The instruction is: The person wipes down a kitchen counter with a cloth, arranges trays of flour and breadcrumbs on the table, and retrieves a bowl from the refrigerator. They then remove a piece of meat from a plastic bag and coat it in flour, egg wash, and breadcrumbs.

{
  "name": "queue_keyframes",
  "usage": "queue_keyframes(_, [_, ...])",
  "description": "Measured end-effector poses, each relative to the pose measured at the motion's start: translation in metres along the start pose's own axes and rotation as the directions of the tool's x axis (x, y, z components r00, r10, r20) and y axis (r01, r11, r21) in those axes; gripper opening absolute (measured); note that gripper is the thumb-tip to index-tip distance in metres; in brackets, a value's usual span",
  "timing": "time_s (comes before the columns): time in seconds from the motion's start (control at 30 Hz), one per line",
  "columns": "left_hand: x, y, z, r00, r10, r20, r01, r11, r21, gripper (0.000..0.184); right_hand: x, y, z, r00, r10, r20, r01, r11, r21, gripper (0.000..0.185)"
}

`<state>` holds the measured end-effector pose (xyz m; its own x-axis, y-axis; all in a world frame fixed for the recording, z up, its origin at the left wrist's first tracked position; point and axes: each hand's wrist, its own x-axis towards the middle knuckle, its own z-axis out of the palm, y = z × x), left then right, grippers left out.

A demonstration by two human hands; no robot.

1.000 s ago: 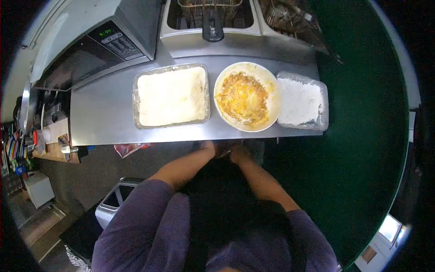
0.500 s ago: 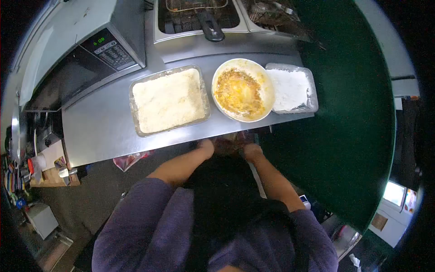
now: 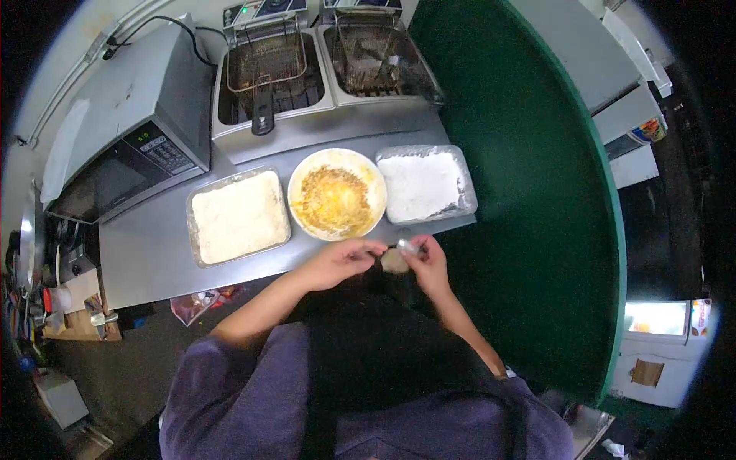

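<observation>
In front of the counter's near edge, my right hand (image 3: 429,266) pinches a small shiny, whitish piece (image 3: 407,247) whose kind I cannot make out. My left hand (image 3: 343,262) faces it from the left, with thumb and fingers apart and nothing visible between them. A pale beige shape (image 3: 395,261) shows between the hands; whether either hand touches it is unclear. Just beyond them stands a white bowl (image 3: 294,215) of yellow-orange wet mixture. To its left lies a tray of cream-coloured crumbs (image 3: 239,215), and to its right a tray of white powder (image 3: 422,184).
Two deep fryers with wire baskets (image 3: 268,61) stand behind the steel counter (image 3: 146,261). A microwave (image 3: 126,138) occupies the left end. Along the right side runs a green partition (image 3: 529,192).
Both hands have risen from below the counter edge into view, the right one with a small shiny piece. The view has tilted up and shifted, showing more of the fryers.
</observation>
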<state>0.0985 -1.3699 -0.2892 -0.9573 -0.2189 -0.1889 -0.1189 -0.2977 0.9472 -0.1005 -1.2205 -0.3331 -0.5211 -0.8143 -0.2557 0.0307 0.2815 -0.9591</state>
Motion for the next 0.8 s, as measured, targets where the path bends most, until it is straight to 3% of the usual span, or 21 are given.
queue_keyframes(0.1, [0.049, 0.012, 0.029, 0.915, 0.163, -0.370, -0.095, 0.976, 0.195, 0.050, 0.025, -0.039, -0.009, 0.994, -0.107, -0.005, 0.107, 0.983, 0.149, 0.020])
queue_keyframes(0.2, [0.090, 0.009, 0.035, 0.935, 0.187, -0.302, -0.147, 0.978, 0.149, 0.053, 0.048, -0.054, -0.022, 0.981, -0.185, 0.063, 0.170, 0.966, 0.192, 0.021])
queue_keyframes(0.23, [0.100, 0.007, 0.039, 0.887, 0.248, -0.389, -0.213, 0.968, 0.133, 0.047, 0.052, -0.065, -0.026, 0.977, -0.207, 0.040, 0.197, 0.964, 0.180, 0.021])
queue_keyframes(0.33, [0.116, 0.010, 0.041, 0.874, 0.209, -0.438, -0.188, 0.978, 0.092, 0.041, 0.071, -0.066, -0.045, 0.970, -0.240, 0.029, 0.237, 0.968, 0.077, 0.020])
queue_keyframes(0.37, [0.118, 0.013, 0.041, 0.886, 0.166, -0.434, -0.146, 0.986, 0.079, 0.039, 0.077, -0.065, -0.047, 0.958, -0.287, 0.022, 0.280, 0.946, 0.164, 0.018])
queue_keyframes(0.47, [0.121, 0.023, 0.042, 0.898, 0.100, -0.428, -0.057, 0.992, 0.113, 0.032, 0.085, -0.069, -0.054, 0.943, -0.332, -0.010, 0.330, 0.932, 0.149, 0.016])
queue_keyframes(0.53, [0.125, 0.021, 0.042, 0.888, 0.145, -0.436, -0.048, 0.973, 0.225, 0.029, 0.092, -0.063, -0.057, 0.945, -0.326, -0.018, 0.325, 0.934, 0.149, 0.013])
queue_keyframes(0.8, [0.121, 0.018, 0.039, 0.911, 0.131, -0.392, -0.048, 0.975, 0.215, 0.026, 0.098, -0.080, -0.072, 0.961, -0.276, -0.022, 0.276, 0.950, 0.143, 0.009])
